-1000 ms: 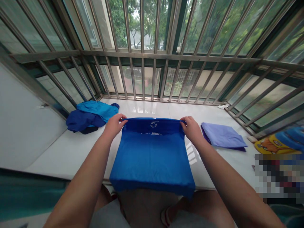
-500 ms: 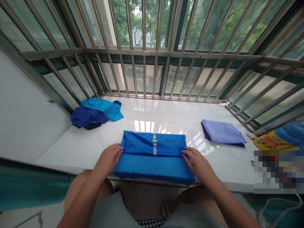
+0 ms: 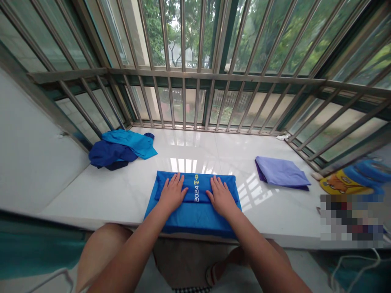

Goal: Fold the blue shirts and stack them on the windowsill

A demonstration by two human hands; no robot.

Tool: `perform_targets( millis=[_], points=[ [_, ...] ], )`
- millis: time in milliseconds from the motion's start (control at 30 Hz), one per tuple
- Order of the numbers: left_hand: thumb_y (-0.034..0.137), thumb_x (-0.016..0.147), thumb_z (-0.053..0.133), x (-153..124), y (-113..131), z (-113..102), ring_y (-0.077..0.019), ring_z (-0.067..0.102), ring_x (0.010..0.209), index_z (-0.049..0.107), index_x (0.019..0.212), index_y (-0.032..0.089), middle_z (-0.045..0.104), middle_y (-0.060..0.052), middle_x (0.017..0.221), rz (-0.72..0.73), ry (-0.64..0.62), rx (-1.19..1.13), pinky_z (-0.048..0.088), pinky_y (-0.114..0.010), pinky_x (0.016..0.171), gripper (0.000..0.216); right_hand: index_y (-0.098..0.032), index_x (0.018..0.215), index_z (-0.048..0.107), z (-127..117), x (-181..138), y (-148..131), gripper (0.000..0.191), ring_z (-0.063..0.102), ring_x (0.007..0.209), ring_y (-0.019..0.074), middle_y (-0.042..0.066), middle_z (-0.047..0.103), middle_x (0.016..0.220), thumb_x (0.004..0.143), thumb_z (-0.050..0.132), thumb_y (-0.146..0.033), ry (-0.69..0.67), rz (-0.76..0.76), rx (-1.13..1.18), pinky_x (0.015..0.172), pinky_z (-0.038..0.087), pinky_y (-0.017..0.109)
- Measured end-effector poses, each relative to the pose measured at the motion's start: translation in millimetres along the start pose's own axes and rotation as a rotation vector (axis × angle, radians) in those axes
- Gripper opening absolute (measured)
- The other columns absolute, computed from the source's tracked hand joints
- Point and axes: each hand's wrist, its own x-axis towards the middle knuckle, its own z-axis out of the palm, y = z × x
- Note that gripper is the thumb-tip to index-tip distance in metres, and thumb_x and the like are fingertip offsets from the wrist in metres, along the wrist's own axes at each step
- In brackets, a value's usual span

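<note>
A blue garment [image 3: 192, 217], partly folded, lies on the white sill with its near edge hanging over the front. Its far part is doubled over into a band printed with "2024" and yellow characters. My left hand [image 3: 172, 192] rests flat on that band, left of the print, fingers spread. On the other side of the print, my right hand [image 3: 220, 194] also lies flat with its fingers apart. Both palms touch the cloth, and neither hand grips it.
A crumpled heap of blue clothes [image 3: 122, 148] sits at the back left of the white sill [image 3: 207, 148]. Folded purple cloth [image 3: 282, 173] lies to the right. Beyond it stands a yellow and blue container [image 3: 348, 179], beside a pixelated patch. Metal bars [image 3: 214, 77] line the window.
Both hands have left the side edges of the folded band and moved inward onto its top, where they now lie flat. The view has shifted slightly.
</note>
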Motion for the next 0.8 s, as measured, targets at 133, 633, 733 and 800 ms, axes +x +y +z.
perform_targets(
  millis=[133, 633, 733, 800],
  points=[
    [0.054, 0.111, 0.040, 8.6, -39.4, -4.2, -0.0362, 0.032, 0.165, 0.041, 0.170, 0.022, 0.034, -0.012, 0.179, -0.078, -0.026, 0.019, 0.028, -0.061, 0.132, 0.067, -0.010, 0.173, 0.030, -12.0, 19.7, 25.5, 0.074, 0.020, 0.168, 0.0360, 0.015, 0.022, 0.181, 0.114, 0.037, -0.053, -0.024, 0.184, -0.059, 0.135, 0.018, 0.060],
    [0.042, 0.105, 0.057, -45.3, -52.4, -43.5, -0.0322, 0.074, 0.095, 0.069, 0.096, 0.022, 0.079, -0.011, 0.097, -0.444, -0.025, -0.084, 0.048, -0.038, 0.077, 0.025, -0.015, 0.132, 0.056, -45.5, -48.0, 20.8, 0.028, 0.075, 0.104, 0.0310, 0.018, 0.076, 0.116, 0.113, 0.044, -0.032, -0.010, 0.490, -0.036, 0.083, 0.051, 0.037],
    [0.034, 0.106, 0.055, -42.8, -59.0, -42.3, -0.0288, 0.074, 0.094, 0.068, 0.097, 0.023, 0.080, -0.008, 0.098, -0.432, 0.001, -0.152, 0.046, -0.035, 0.077, 0.019, -0.017, 0.131, 0.056, -51.3, -45.5, 19.8, 0.026, 0.075, 0.102, 0.0306, 0.017, 0.077, 0.110, 0.113, 0.045, -0.031, 0.046, 0.471, -0.043, 0.081, 0.048, 0.035],
    [0.034, 0.106, 0.054, -43.2, -65.0, -42.7, -0.0281, 0.074, 0.093, 0.068, 0.097, 0.024, 0.080, -0.008, 0.098, -0.427, 0.021, -0.166, 0.045, -0.034, 0.077, 0.019, -0.017, 0.129, 0.057, -53.2, -46.5, 20.0, 0.025, 0.075, 0.101, 0.0307, 0.016, 0.077, 0.106, 0.113, 0.046, -0.032, 0.081, 0.464, -0.068, 0.080, 0.047, 0.035]
  ],
)
